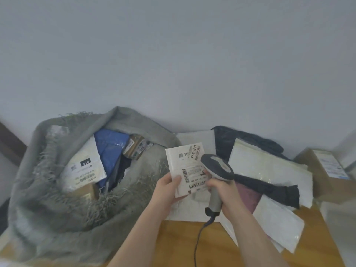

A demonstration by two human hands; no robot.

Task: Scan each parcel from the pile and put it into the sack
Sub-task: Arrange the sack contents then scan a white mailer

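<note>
Left grip (169,186) pinching parcel (185,166), scanner (217,170) seemingly touching

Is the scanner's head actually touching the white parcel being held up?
Cannot tell. In the head view the scanner, held by the right hand, overlaps the white parcel in the left hand, hiding any contact or gap.

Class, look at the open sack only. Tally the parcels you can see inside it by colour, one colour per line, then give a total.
In the grey sack:
White parcel: 1
Blue parcel: 1
Brown cardboard boxes: 2
Total visible: 4. Dark items deeper in the sack cannot be told apart.
</note>
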